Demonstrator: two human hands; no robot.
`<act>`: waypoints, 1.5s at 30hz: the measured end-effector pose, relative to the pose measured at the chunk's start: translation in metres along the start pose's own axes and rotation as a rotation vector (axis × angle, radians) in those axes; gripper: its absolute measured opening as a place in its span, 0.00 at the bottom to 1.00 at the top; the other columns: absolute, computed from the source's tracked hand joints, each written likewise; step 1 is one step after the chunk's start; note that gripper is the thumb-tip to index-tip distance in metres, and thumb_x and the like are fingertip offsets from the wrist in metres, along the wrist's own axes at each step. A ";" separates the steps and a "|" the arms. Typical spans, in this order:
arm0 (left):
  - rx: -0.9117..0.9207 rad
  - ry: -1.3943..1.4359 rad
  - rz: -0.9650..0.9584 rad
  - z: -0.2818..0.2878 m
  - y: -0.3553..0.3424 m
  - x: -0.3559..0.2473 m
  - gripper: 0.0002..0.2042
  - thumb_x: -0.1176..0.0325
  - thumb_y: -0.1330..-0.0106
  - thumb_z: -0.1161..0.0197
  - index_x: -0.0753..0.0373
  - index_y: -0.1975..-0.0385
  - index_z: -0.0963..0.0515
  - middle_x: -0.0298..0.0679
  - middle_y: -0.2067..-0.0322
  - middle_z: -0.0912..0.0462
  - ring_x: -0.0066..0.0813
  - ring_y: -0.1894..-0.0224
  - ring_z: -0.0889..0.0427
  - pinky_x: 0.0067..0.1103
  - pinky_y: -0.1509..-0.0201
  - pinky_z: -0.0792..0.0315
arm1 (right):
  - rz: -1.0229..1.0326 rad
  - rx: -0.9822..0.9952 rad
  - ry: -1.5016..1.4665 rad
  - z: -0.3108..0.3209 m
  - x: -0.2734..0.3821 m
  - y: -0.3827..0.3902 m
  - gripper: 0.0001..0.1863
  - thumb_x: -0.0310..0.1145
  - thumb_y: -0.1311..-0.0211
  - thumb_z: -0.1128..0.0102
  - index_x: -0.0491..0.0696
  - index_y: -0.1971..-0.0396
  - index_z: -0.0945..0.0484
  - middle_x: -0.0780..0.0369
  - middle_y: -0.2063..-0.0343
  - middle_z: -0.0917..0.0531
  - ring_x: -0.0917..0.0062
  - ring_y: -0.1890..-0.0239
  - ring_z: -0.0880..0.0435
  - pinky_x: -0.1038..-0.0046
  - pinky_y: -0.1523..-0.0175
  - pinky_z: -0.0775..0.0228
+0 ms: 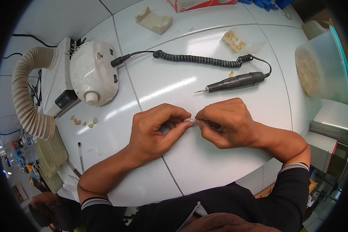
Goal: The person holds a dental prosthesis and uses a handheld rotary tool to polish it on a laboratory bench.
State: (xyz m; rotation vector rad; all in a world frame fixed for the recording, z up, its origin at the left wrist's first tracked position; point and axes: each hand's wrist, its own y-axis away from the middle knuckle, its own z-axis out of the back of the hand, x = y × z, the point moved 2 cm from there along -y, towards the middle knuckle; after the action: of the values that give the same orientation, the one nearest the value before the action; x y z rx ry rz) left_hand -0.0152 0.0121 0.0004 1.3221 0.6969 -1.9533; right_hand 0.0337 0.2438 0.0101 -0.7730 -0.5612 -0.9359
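Note:
My left hand (156,129) pinches a tiny cream-coloured tooth-shaped piece (188,120) between thumb and fingers, just above the white table (205,162). My right hand (224,123) meets it from the right, holding a thin pointed tool (202,120) whose tip touches the piece. Most of that tool is hidden inside the fist. A dark rotary handpiece (236,82) lies on the table just beyond my hands, joined by a coiled black cord (197,59) to a white control box (93,73).
A ribbed beige suction hose (24,96) curves at the left. Several small tooth pieces (83,122) lie near it, more in a clear bag (237,40). A thin pen (80,155), a cream plaster block (154,20) and a translucent tub (323,67) are around.

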 end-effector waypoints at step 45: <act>0.087 0.010 -0.095 0.001 -0.003 -0.001 0.08 0.77 0.33 0.19 0.64 0.60 0.13 0.37 0.61 0.10 0.27 0.61 0.07 0.23 0.61 0.16 | 0.065 0.008 0.090 0.001 -0.001 0.003 0.10 0.21 0.43 0.23 0.49 0.67 0.17 0.64 0.71 0.28 0.75 0.79 0.25 0.69 0.77 0.34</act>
State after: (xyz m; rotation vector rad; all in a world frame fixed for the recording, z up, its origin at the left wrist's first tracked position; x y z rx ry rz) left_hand -0.0175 0.0134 0.0022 1.3742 0.6973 -2.0748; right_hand 0.0359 0.2460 0.0090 -0.7347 -0.4584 -0.9030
